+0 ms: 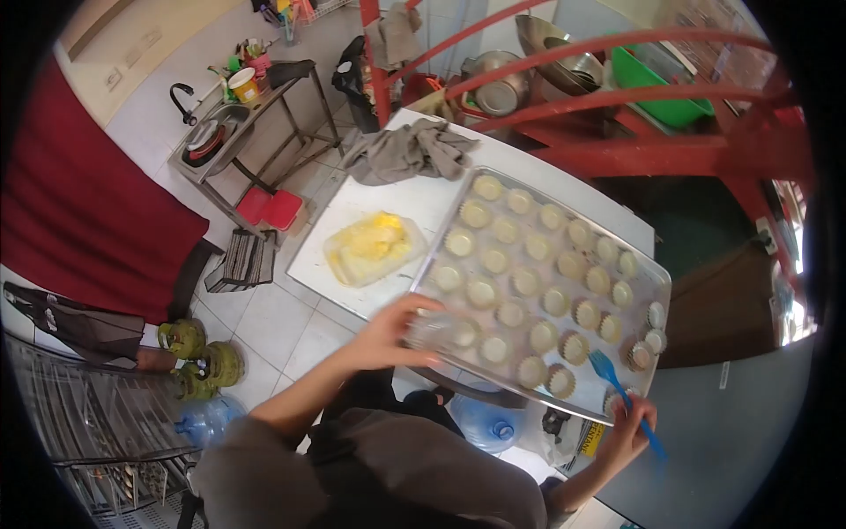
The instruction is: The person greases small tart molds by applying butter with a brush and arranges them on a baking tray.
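Observation:
A metal tray (452, 212) lies on the white table, holding several small round fluted moulds (526, 282). At the tray's near left corner my left hand (394, 335) is closed around a clear, blurred stack of what look like moulds (432, 331). My right hand (632, 429) is by the tray's near right corner, its fingers closed on a blue pastry brush or fork (608, 368), whose wide end points over the tray. Left of the tray sits a translucent container (374, 247) with yellow, buttery stuff in it. A grey cloth (410, 152) lies behind the container.
Red metal rails (599, 159) run behind the table, with a wok (560, 57) and a green basin (661, 88) beyond. A sink (229, 115) stands at the back left. Water bottles (489, 423) and green gas cylinders (220, 363) are on the floor. A metal rack is at lower left.

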`<state>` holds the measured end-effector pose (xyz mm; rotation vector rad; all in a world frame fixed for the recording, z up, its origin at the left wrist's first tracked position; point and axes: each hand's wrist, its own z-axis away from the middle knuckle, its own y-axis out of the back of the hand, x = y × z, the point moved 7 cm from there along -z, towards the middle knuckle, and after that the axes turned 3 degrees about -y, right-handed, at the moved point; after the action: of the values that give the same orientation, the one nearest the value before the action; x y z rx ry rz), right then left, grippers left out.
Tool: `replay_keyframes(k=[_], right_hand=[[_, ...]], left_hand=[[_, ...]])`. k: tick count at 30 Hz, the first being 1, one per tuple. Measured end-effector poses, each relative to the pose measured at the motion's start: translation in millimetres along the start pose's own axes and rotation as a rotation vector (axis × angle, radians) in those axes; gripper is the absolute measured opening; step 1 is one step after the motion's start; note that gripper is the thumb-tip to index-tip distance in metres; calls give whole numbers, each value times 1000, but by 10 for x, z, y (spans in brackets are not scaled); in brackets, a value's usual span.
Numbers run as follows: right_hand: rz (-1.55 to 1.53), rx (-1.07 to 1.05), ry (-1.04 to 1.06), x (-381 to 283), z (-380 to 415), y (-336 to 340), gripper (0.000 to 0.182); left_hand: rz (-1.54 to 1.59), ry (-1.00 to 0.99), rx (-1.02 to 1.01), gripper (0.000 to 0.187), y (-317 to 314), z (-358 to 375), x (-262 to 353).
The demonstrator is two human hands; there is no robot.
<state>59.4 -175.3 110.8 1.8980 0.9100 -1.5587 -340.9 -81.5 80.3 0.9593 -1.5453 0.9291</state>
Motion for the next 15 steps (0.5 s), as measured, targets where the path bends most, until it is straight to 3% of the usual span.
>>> replay_keyframes(k=[3, 6, 10, 13, 15], right_hand=[[-16, -304, 57, -188, 118, -1350, 8], [-58, -519, -20, -170, 301, -2604, 8], [71, -836, -9, 136, 387, -4071, 10], [275, -987, 87, 403, 529, -4702, 11], [448, -995, 263, 497, 650, -4915, 11]], left_hand=[[-145, 57, 354, 61, 1243, 627, 33], [14, 97, 615, 63, 2115, 1018, -49], [83, 22, 612, 65, 2699, 1042, -93], [84, -42, 579, 65, 2979, 990, -184], [73, -34, 535, 65, 3043, 949, -178]])
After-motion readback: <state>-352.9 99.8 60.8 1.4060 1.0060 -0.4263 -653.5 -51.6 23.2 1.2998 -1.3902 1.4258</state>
